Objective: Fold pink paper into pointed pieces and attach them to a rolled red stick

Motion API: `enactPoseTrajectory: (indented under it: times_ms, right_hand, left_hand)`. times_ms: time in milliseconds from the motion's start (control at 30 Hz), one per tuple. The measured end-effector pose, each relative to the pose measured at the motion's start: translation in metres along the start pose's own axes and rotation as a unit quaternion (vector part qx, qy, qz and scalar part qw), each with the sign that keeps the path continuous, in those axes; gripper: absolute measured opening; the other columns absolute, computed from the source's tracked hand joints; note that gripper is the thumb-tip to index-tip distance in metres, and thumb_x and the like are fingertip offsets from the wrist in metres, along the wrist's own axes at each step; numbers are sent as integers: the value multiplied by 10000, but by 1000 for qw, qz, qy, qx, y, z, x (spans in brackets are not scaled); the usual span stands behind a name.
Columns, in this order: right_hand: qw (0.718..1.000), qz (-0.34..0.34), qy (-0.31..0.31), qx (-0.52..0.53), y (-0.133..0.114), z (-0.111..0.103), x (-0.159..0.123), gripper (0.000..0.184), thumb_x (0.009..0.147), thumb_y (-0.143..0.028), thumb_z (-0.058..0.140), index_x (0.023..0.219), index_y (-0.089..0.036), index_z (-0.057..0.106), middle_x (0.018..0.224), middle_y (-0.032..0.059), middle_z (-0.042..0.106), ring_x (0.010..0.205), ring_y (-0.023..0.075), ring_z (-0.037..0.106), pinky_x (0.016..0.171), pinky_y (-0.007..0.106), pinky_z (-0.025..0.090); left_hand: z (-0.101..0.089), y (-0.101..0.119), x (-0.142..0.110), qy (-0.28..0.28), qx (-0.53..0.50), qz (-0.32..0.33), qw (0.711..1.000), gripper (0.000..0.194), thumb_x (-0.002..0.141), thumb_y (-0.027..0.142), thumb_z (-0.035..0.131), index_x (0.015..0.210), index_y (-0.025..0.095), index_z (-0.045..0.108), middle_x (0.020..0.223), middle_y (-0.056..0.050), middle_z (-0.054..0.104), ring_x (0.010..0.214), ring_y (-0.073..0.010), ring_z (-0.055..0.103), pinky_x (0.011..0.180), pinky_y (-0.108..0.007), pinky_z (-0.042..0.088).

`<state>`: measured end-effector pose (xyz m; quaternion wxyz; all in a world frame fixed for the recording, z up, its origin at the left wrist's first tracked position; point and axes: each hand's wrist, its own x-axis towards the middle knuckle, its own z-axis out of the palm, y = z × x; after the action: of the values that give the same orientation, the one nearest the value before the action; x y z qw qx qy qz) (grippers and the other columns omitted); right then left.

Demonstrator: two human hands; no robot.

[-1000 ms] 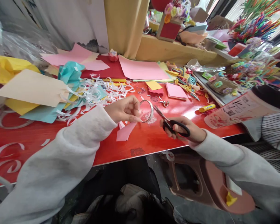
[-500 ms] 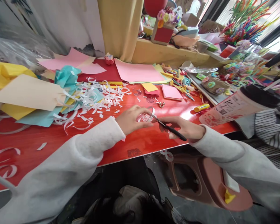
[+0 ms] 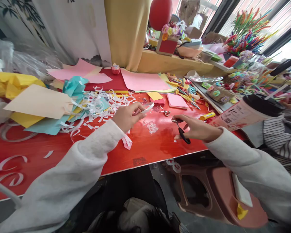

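Note:
A narrow white paper strip [image 3: 148,109] is pinched between the thumb and fingers of my left hand [image 3: 128,117], above the red table [image 3: 145,147]. My right hand [image 3: 196,127] is closed on a pair of scissors [image 3: 183,135] with black handles, the blades pointing left and apart from the strip. Below my left wrist lies a small folded pink paper piece [image 3: 127,142]. A tiny white scrap [image 3: 175,141] rests beside the scissors. Two small shiny metal pieces [image 3: 167,113] lie between the hands, farther back.
Curled white paper strips [image 3: 97,106] heap up at the left, beside a cream sheet [image 3: 40,102]. Pink square papers [image 3: 177,101] are stacked behind. At the right stand a tilted drink cup [image 3: 248,111] and a yellow tube [image 3: 207,116]; a person's striped sleeve [image 3: 278,132] shows beyond.
My hands have moved apart: the scissors went right, away from the strip. The strip, looped before, now sticks out straighter from my left hand. The view has shifted slightly.

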<state>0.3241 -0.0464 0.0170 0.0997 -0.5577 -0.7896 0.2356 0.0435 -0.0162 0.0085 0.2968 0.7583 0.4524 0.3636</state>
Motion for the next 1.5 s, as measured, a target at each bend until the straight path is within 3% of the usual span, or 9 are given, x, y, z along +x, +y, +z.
enactPoseTrajectory:
  times_ms: [233, 567, 700, 800, 933, 1100, 1200, 1367, 1500]
  right_hand:
    - [899, -120, 287, 308, -38, 42, 15, 355, 669, -347, 689, 910, -224, 459, 855, 15, 585, 727, 109, 541, 648, 262, 476]
    - [821, -143, 359, 420, -68, 71, 63, 283, 700, -273, 658, 885, -228, 449, 758, -25, 544, 702, 92, 570, 606, 234, 485]
    - [809, -104, 399, 418, -52, 58, 66, 290, 695, -298, 654, 888, -238, 446, 714, -34, 530, 595, 82, 549, 465, 210, 426]
    - [791, -98, 419, 436, -43, 54, 68, 284, 685, -294, 659, 867, -237, 450, 692, -45, 506, 551, 69, 533, 445, 203, 415]
    - [786, -106, 417, 443, -43, 57, 71, 293, 666, -270, 676, 856, -235, 456, 685, -52, 533, 537, 59, 536, 446, 191, 426]
    - [787, -118, 404, 451, -46, 59, 72, 286, 673, -249, 677, 864, -230, 465, 682, -51, 562, 572, 71, 579, 482, 192, 455]
    - [793, -115, 392, 453, -49, 58, 71, 284, 685, -262, 668, 865, -229, 451, 685, -57, 563, 559, 74, 587, 514, 207, 478]
    - [814, -116, 343, 455, -58, 60, 68, 313, 695, -320, 653, 880, -233, 416, 731, -39, 589, 553, 80, 579, 540, 232, 486]
    - [837, -125, 338, 411, -61, 61, 66, 364, 706, -444, 617, 899, -248, 379, 825, 1, 615, 599, 109, 593, 538, 259, 478]
  left_hand:
    - [13, 5, -2, -78, -162, -68, 981, 142, 743, 269, 582, 729, 172, 478, 683, 11, 633, 340, -58, 482, 387, -208, 359]
    - [19, 6, 3, -112, -182, -98, 972, 407, 747, 430, 592, 1025, 136, 556, 752, -43, 663, 528, -109, 614, 558, -231, 460]
    - [22, 0, 8, -150, -255, -175, 939, 568, 846, 323, 467, 1343, 108, 295, 1229, -163, 531, 914, -151, 627, 725, -260, 504]
    - [28, -7, 9, -196, -197, -145, 950, 718, 795, 106, 471, 1410, 191, 111, 1205, -87, 572, 1041, -141, 572, 885, -296, 449]
    - [33, -11, 7, -175, 65, -57, 981, 625, 792, 206, 509, 1376, 224, 285, 1063, -63, 628, 1028, -210, 553, 950, -391, 384]
    - [32, -13, 8, -41, 220, 3, 975, 337, 813, 339, 495, 1075, 186, 642, 1293, -127, 428, 1253, -309, 306, 1048, -451, 252]
    - [29, -6, 11, 25, 120, 22, 992, 311, 841, 242, 453, 1091, 134, 604, 1296, -121, 453, 1243, -237, 359, 1061, -395, 269]
    - [32, 10, 15, -14, -154, 5, 988, 484, 790, 251, 550, 1245, 149, 422, 1004, -70, 627, 797, -124, 615, 774, -279, 491]
    - [32, 8, 17, -42, -196, 7, 980, 441, 743, 131, 548, 1179, 180, 503, 855, -19, 626, 620, -83, 579, 619, -225, 485]
